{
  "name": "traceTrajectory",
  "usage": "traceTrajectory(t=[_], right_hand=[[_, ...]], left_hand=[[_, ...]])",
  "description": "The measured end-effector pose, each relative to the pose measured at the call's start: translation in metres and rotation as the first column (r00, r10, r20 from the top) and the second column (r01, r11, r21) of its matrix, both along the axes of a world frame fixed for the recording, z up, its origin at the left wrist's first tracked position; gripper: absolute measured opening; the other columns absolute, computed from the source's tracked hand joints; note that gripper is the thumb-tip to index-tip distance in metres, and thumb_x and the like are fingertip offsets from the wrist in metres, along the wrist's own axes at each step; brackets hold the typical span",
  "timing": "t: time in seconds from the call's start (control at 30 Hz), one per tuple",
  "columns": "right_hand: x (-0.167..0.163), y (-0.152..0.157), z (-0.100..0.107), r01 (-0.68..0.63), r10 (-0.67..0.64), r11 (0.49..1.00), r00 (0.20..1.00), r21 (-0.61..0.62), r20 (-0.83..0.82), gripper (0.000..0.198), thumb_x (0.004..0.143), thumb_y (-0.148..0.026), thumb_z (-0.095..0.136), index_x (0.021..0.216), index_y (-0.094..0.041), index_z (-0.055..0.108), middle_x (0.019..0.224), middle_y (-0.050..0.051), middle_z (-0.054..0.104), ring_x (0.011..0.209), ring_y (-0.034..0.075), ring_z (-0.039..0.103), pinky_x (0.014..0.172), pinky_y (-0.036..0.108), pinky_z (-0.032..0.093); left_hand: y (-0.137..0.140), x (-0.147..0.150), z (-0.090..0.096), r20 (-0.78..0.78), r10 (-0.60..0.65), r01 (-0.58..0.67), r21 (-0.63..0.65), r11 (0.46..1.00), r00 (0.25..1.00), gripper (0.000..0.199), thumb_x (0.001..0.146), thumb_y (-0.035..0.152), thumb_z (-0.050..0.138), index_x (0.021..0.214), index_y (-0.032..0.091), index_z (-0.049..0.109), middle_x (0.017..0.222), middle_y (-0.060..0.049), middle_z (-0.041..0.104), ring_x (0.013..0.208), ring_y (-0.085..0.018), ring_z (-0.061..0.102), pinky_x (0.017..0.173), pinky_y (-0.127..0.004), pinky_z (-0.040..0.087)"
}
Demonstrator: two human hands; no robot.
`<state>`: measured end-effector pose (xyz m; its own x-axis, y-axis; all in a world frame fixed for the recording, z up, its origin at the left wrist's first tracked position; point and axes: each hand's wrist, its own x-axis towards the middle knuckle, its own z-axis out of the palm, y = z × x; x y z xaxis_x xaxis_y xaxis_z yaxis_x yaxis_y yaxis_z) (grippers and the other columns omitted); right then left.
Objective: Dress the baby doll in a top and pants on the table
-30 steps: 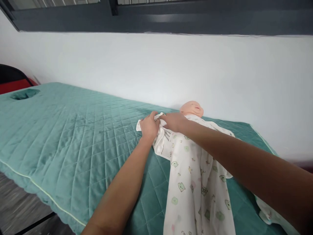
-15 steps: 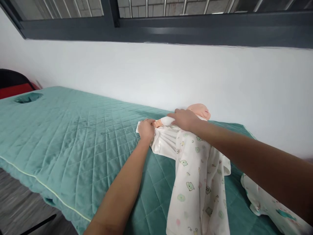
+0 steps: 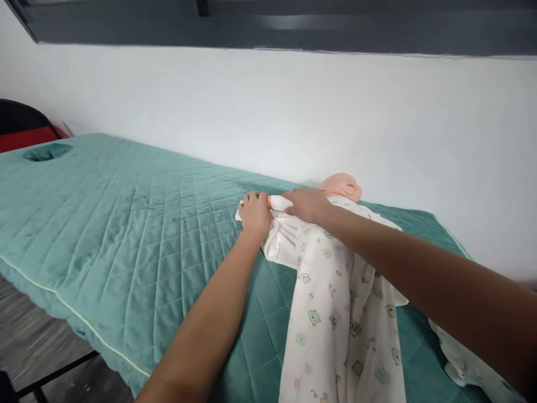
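Left fingers (image 3: 252, 199): curled in round cuff (image 3: 239, 214); right fingers (image 3: 294, 198): bent against doll arm (image 3: 278, 202), hold unclear to me; doll (image 3: 340, 186): on bed (image 3: 126, 224), gown (image 3: 319, 330) over it; risk: uneven tugging could twist doll arm or drag doll

My left hand (image 3: 255, 215) covers the doll's (image 3: 340, 186) hand, right out of sight! Across goes my right forearm (image 3: 403, 254), blocking part of the gown (image 3: 321, 291), which runs off the bottom edge; the patterned cloth (image 3: 464, 358) disappears there too, and the top slices the window frame (image 3: 293, 31).
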<state>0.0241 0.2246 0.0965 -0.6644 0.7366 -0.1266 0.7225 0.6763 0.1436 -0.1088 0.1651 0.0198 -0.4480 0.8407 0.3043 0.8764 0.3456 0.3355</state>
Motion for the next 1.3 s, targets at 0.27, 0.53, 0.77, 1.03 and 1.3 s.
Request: traceTrajectory(t=[0.27,0.53,0.77,1.03,1.3], right_hand=[[0.029,0.008,0.008,0.051,-0.076,0.994,0.958,-0.096,-0.277,0.046,0.094,-0.042,0.048,0.135,-0.022,0.055,0.136,0.012,0.059,0.119,0.030,0.057,0.096,0.042,0.044],[0.164,-0.029,-0.033,0.479,-0.418,0.868,0.556,-0.134,-0.718,0.046,0.092,-0.033,0.038,0.129,-0.016,0.061,0.134,0.013,0.061,0.123,0.030,0.055,0.105,0.045,0.041],[0.188,-0.046,-0.081,0.602,-0.450,0.796,0.525,-0.058,-0.723,0.052,0.088,-0.025,0.036,0.137,-0.022,0.052,0.147,0.009,0.050,0.137,0.029,0.040,0.117,0.056,0.022],[0.185,-0.038,-0.080,0.627,-0.495,0.770,0.477,-0.113,-0.726,0.052,0.090,-0.032,0.037,0.139,-0.021,0.050,0.151,0.009,0.046,0.142,0.029,0.032,0.118,0.057,0.014],[0.200,-0.038,-0.070,0.720,-0.483,0.677,0.280,-0.151,-0.830,0.048,0.083,-0.027,0.045,0.128,-0.020,0.060,0.151,0.013,0.043,0.139,0.030,0.038,0.115,0.052,0.026]], left_hand=[[-0.008,0.010,-0.002,-0.118,-0.096,0.102,0.044,0.994,0.988,0.041,0.091,0.019,0.046,0.128,0.032,0.058,0.122,-0.009,0.064,0.122,-0.031,0.050,0.113,-0.063,0.022],[-0.017,0.022,-0.001,-0.133,-0.023,0.025,0.010,1.000,0.991,0.048,0.091,0.015,0.041,0.135,0.028,0.054,0.128,-0.012,0.062,0.124,-0.032,0.049,0.115,-0.059,0.024],[-0.043,0.031,0.005,-0.100,-0.214,0.229,0.180,0.957,0.972,0.049,0.090,0.010,0.038,0.136,0.020,0.051,0.139,-0.010,0.056,0.134,-0.024,0.043,0.120,-0.043,0.029],[-0.037,0.145,0.083,-0.027,-0.681,0.681,0.075,0.728,0.731,0.031,0.095,0.019,0.041,0.114,0.023,0.065,0.121,-0.005,0.066,0.117,-0.019,0.056,0.102,-0.032,0.046],[0.005,0.238,0.083,-0.321,-0.706,0.548,-0.460,0.699,0.632,0.031,0.087,0.022,0.058,0.116,0.017,0.071,0.130,-0.016,0.061,0.121,-0.033,0.049,0.100,-0.047,0.039]])
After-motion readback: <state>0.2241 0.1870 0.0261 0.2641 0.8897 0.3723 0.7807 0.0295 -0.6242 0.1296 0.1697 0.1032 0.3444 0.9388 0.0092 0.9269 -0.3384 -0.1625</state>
